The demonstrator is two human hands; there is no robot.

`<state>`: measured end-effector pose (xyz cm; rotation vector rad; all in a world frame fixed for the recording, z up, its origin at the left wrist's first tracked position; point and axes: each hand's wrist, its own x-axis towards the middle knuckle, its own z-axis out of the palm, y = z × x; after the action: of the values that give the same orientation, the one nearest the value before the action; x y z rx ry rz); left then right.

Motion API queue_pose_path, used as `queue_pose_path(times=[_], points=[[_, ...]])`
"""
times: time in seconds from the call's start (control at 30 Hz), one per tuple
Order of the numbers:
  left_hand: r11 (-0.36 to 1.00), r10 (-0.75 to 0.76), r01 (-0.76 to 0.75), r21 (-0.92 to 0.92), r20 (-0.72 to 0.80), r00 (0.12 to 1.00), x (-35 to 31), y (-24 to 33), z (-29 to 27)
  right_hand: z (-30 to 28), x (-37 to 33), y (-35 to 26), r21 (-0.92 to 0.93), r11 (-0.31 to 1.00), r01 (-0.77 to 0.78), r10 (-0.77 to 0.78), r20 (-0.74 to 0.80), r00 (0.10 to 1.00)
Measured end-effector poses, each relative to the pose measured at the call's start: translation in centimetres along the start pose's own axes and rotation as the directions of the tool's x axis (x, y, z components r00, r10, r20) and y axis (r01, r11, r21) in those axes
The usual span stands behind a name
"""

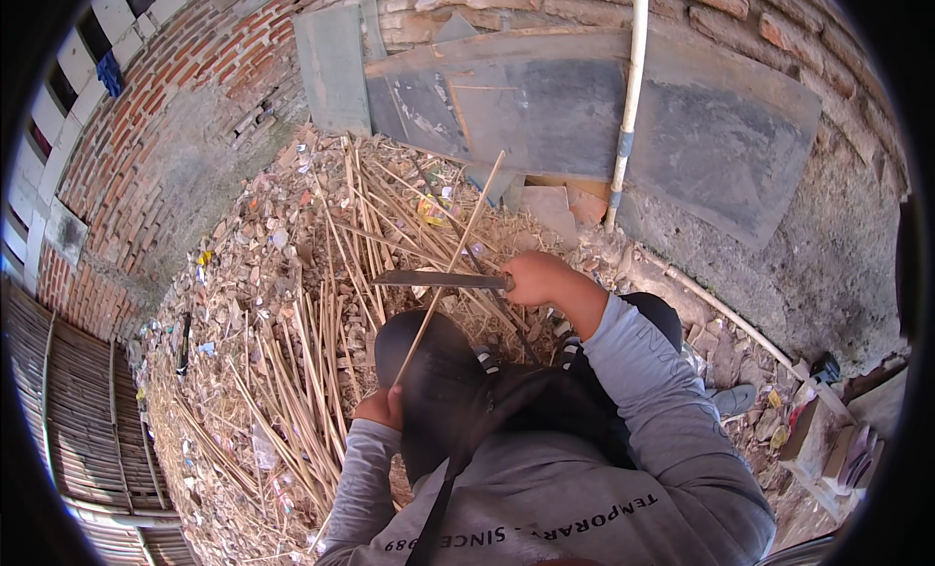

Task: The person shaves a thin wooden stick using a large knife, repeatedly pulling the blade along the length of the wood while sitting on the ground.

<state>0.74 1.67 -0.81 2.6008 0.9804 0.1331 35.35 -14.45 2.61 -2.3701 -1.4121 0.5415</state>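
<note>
While left hand (380,408) grips stick (426,322), right (539,278) (farther forward) holds knife (472,281).

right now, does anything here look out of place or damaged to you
Yes. A yellow wrapper lies among the loose sticks and rubble, looking like stray litter. The dark sheet against the wall has pale scuffs, so its surface looks worn. The held blade shows no clear damage.
</note>
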Motion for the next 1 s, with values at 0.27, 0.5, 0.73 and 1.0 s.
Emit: queue_pose_path(times=[0.27,0.5,0.73,1.0], points=[[1.000,-0.005,0.005,0.019,0.004,1.000,0.1,0.1,-0.1,0.7,0.4,0.3,0.014,1.000,0.000,0.000,-0.010,1.000],[1.000,0.004,-0.004,0.015,0.003,1.000,0.2,-0.4,0.2,1.2,0.7,0.5,0.023,1.000,0.013,-0.012,-0.013,1.000],[1.000,0.007,-0.007,-0.006,-0.007,1.000,0.0,-0.4,0.2,-0.2,-0.1,-0.4,0.024,0.999,0.028,-0.028,-0.005,1.000],[1.000,0.010,-0.009,0.024,-0.022,1.000,0.0,-0.4,0.4,0.6,0.7,0.9,0.004,1.000,0.014,-0.013,-0.075,0.997]])
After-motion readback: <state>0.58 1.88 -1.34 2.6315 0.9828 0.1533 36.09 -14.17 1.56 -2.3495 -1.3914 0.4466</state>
